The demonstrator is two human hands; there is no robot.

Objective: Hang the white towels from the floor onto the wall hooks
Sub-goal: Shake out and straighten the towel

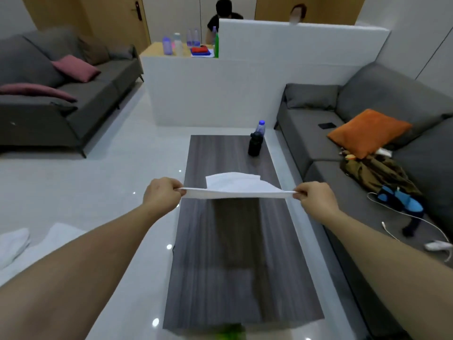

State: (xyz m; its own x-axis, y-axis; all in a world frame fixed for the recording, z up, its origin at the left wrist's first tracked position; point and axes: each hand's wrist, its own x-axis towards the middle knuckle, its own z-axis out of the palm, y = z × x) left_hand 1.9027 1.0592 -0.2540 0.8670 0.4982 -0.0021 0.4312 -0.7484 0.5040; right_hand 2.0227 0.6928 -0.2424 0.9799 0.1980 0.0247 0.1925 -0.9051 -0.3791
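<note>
A white towel is stretched flat in the air above a dark wooden coffee table. My left hand pinches its left edge and my right hand pinches its right edge, both arms held out in front of me. The towel's far side billows upward. Two more white towels lie on the glossy white floor at the lower left, beside my left forearm. No wall hooks are in view.
A black bottle and a clear bottle stand at the table's far end. Grey sofas flank the table, the right one with an orange cushion and clutter. A white partition stands ahead, with two people behind it.
</note>
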